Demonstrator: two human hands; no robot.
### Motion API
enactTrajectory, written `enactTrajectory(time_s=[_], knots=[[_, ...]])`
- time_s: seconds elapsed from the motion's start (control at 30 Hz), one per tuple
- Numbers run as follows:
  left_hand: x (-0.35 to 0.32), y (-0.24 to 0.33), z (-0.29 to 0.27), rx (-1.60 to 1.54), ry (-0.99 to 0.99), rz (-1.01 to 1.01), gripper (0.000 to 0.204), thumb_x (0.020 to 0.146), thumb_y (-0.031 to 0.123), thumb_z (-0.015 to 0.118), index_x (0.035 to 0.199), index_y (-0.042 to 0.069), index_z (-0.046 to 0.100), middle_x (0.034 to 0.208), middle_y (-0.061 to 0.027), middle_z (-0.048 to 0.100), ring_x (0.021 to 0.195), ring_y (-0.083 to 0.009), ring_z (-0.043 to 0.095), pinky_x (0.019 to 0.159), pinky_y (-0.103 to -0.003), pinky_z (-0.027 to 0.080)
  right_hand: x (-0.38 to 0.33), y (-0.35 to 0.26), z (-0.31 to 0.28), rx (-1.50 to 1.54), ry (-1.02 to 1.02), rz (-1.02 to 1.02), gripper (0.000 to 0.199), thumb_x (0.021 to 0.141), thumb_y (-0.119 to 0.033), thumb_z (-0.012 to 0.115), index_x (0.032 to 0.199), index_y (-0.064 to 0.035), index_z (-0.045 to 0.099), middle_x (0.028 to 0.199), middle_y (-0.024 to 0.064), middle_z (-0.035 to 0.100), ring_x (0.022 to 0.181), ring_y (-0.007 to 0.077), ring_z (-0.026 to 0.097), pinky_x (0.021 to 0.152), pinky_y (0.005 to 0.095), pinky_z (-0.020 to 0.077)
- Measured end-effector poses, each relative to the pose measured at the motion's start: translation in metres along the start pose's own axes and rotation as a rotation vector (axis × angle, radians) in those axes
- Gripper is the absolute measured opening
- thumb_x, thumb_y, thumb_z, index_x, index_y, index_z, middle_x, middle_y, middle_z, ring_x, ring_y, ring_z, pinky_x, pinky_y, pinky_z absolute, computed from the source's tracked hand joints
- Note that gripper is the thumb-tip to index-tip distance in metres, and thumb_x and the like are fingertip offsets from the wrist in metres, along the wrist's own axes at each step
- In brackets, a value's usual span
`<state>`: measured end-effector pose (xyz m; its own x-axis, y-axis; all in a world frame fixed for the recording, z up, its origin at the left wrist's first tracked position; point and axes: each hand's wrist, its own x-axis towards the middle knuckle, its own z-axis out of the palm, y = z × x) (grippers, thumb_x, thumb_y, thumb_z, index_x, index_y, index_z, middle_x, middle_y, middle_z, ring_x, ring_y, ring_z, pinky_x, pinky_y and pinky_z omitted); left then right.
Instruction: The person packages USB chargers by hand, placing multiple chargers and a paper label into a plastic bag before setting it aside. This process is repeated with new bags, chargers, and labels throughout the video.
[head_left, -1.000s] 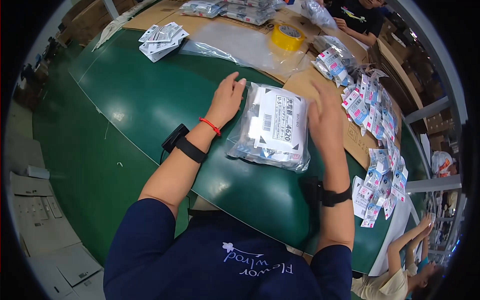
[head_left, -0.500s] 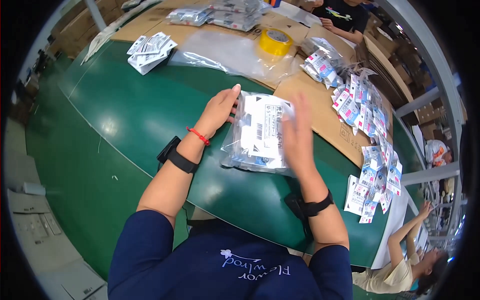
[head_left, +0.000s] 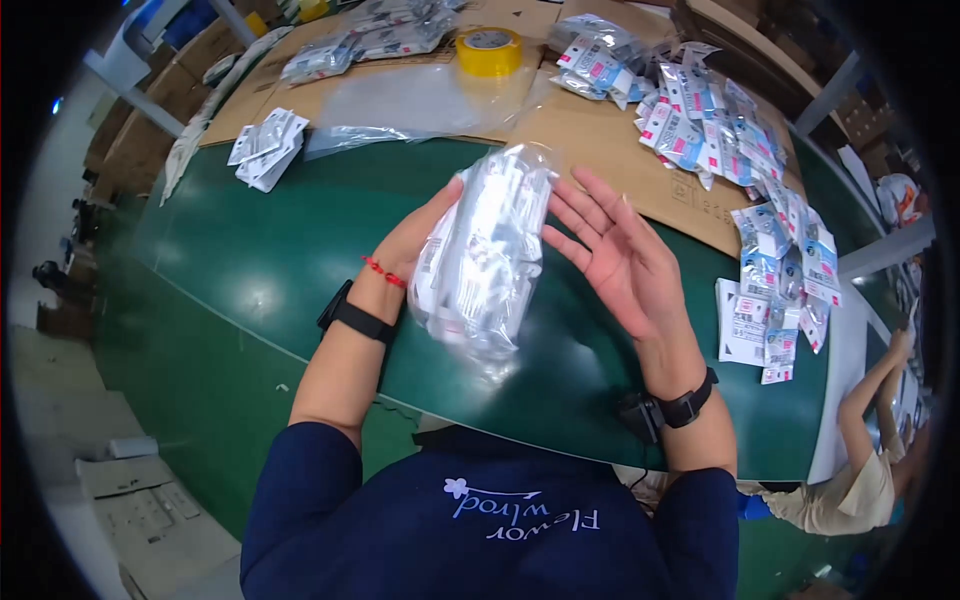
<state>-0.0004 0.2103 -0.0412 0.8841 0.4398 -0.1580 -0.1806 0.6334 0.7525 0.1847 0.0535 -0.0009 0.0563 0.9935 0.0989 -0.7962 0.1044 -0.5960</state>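
A clear plastic bag (head_left: 488, 255) stuffed with flat packets stands tilted over the green table, its shiny side turned up. My left hand (head_left: 425, 228) grips its left side, the fingers mostly hidden behind it. To the right of the bag is my right hand (head_left: 625, 262), open with the palm up and fingers spread. Its fingertips come close to the bag's right edge; whether they touch it I cannot tell.
Loose blister packets (head_left: 700, 125) lie heaped on cardboard (head_left: 610, 165) at the right, with more packets (head_left: 790, 270) nearer me. A yellow tape roll (head_left: 489, 52), clear plastic bags (head_left: 400, 100), filled bags (head_left: 395, 32) and white cards (head_left: 268, 148) lie farther back. Another person's arm (head_left: 875, 380) shows at right.
The bag, flat with its white label up before, is now tipped up on edge. My right hand has left its face, moved right and turned palm up.
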Motion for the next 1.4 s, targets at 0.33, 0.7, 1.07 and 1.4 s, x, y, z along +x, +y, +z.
enactTrajectory(time_s=[0.33,0.7,1.07,1.4], knots=[[0.003,-0.001,0.005,-0.081,-0.086,0.063,0.052,0.099,0.041,0.041,0.136,0.006,0.044,0.129,-0.0101,0.056,0.114,-0.0233,0.057,0.097,-0.036,0.047,-0.002,0.021,0.003,-0.102,0.088,-0.080,0.058,0.098,-0.029,0.044,0.144,0.0012,0.023,0.147,0.0198,0.029,0.133,0.0289,0.035,0.108,0.0463,0.0335],[-0.002,0.002,0.009,-0.129,0.229,0.058,0.059,0.094,0.040,0.054,0.132,-0.003,0.043,0.128,-0.0159,0.054,0.114,-0.0252,0.056,0.097,-0.037,0.046,0.002,0.018,-0.033,-0.374,0.137,0.154,0.057,0.092,-0.019,0.058,0.139,0.0022,0.033,0.130,0.0143,0.051,0.115,0.0219,0.054,0.095,0.0339,0.0462],[-0.004,0.011,0.016,-0.122,0.158,0.081,0.052,0.093,0.033,0.054,0.130,-0.001,0.044,0.127,-0.0158,0.055,0.113,-0.0275,0.057,0.096,-0.041,0.047,0.013,0.017,-0.052,-0.015,0.259,0.027,0.051,0.094,-0.015,0.054,0.137,0.0023,0.034,0.125,0.0172,0.054,0.109,0.0237,0.058,0.092,0.0346,0.0490],[0.136,0.111,-0.011,-0.177,0.223,0.408,0.049,0.093,0.035,0.053,0.130,0.003,0.046,0.128,-0.0143,0.056,0.113,-0.0306,0.057,0.092,-0.049,0.048,0.017,0.025,-0.065,-0.328,0.182,0.221,0.049,0.096,-0.015,0.050,0.138,0.0005,0.032,0.114,0.0155,0.059,0.096,0.0204,0.062,0.083,0.0319,0.0521]])
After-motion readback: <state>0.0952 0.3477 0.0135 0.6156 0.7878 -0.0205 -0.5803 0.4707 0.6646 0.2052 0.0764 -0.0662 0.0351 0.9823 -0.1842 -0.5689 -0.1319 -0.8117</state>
